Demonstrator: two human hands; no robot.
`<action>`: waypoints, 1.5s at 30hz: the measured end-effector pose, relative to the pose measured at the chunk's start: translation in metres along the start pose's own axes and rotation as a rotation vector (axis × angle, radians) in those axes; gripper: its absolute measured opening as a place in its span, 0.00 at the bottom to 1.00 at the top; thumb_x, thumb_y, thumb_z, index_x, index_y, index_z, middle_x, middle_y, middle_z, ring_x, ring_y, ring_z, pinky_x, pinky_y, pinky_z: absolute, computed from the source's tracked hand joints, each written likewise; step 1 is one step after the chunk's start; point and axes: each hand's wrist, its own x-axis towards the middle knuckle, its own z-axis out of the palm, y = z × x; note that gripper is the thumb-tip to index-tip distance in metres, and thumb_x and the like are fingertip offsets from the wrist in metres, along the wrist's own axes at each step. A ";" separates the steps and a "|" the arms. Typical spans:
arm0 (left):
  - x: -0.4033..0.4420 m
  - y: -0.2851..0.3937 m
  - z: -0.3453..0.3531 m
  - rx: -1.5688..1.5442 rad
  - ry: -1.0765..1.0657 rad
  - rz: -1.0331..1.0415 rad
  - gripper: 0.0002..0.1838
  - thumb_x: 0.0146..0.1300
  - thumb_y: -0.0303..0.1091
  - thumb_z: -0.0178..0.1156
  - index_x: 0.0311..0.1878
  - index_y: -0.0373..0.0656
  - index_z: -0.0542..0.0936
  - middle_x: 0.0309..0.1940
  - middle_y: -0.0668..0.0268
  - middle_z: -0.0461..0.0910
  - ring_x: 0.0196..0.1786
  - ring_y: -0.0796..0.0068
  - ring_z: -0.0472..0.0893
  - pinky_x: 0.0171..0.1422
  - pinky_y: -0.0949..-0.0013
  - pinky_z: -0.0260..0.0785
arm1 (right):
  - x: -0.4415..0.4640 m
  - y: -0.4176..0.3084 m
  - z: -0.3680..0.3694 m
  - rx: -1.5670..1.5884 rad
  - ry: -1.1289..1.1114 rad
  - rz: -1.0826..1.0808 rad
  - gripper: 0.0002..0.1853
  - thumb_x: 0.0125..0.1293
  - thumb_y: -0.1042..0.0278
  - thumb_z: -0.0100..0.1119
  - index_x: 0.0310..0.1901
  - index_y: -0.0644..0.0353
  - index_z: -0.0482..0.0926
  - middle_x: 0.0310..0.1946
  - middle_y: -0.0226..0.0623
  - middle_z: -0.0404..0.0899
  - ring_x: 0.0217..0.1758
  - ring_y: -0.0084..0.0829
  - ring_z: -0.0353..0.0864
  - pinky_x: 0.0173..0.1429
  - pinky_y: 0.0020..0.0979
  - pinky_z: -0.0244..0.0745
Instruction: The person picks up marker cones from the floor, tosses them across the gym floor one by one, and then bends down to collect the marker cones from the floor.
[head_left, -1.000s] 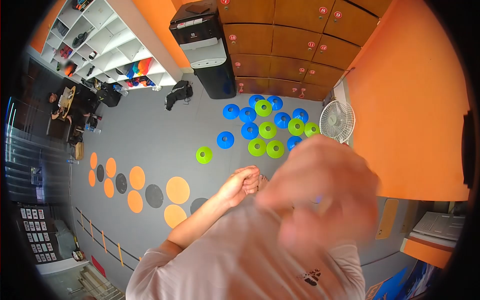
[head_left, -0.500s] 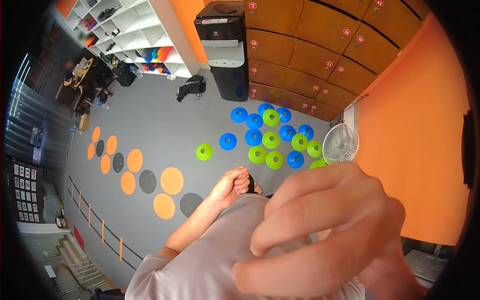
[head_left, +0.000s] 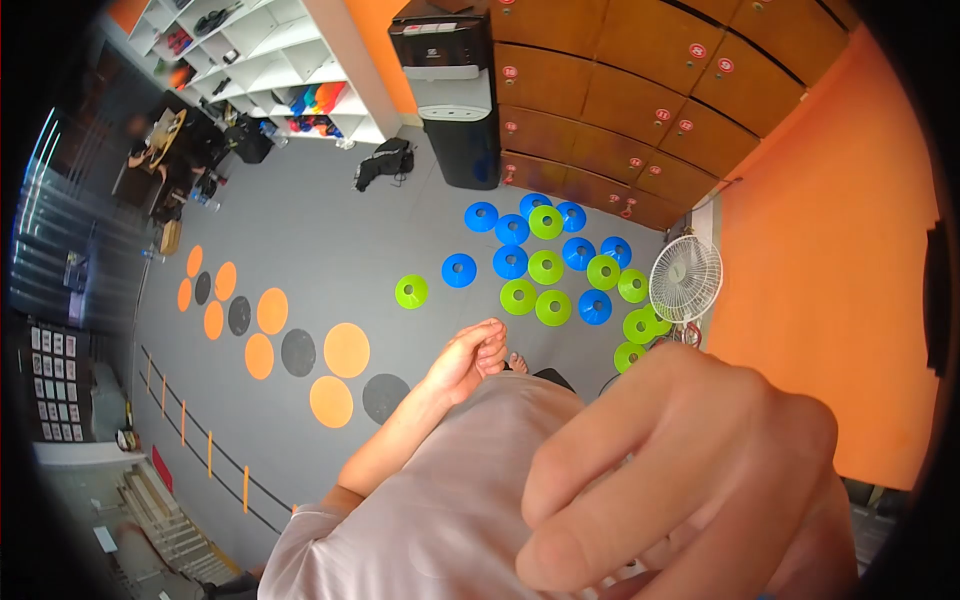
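Observation:
In front of my shirt, my left hand (head_left: 468, 362) hangs over the grey floor with its fingers curled in and the thumb laid along them. Nothing shows in it. Very near the camera, my right hand (head_left: 680, 470) fills the lower right, its fingers bent and partly apart. I see nothing held there, though its palm and thumb are hidden. Beyond the hands, several blue disc cones (head_left: 459, 270) and green disc cones (head_left: 553, 309) are scattered on the floor. A green disc cone (head_left: 411, 292) lies apart, nearest the left hand, without contact.
A white fan (head_left: 686, 279) stands by the orange wall (head_left: 830, 270). Wooden lockers (head_left: 630, 100), a black water dispenser (head_left: 459, 150) and a white shelf (head_left: 275, 75) line the back. Orange floor dots (head_left: 346, 350) and a ladder marking (head_left: 210, 453) lie left. A person (head_left: 150, 150) sits far left.
My right hand has moved slightly right and down, its fingers drawing in. My left hand has risen slightly in view. The view has shifted, uncovering more green disc cones beside the fan.

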 end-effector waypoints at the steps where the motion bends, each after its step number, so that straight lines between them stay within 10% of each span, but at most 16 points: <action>1: -0.002 0.000 -0.006 0.021 0.012 0.017 0.09 0.71 0.35 0.51 0.32 0.44 0.69 0.18 0.77 0.57 0.21 0.86 0.56 0.26 0.78 0.51 | 0.002 0.003 -0.001 0.014 -0.014 -0.007 0.09 0.54 0.74 0.55 0.38 0.62 0.79 0.31 0.36 0.80 0.32 0.32 0.78 0.40 0.31 0.73; 45: 0.020 0.127 -0.127 0.198 0.154 0.100 0.09 0.69 0.32 0.50 0.49 0.41 0.73 0.21 0.78 0.58 0.23 0.87 0.57 0.27 0.79 0.51 | 0.075 0.131 0.112 0.452 -0.050 -0.008 0.09 0.58 0.70 0.56 0.39 0.63 0.78 0.28 0.33 0.77 0.29 0.27 0.73 0.36 0.27 0.68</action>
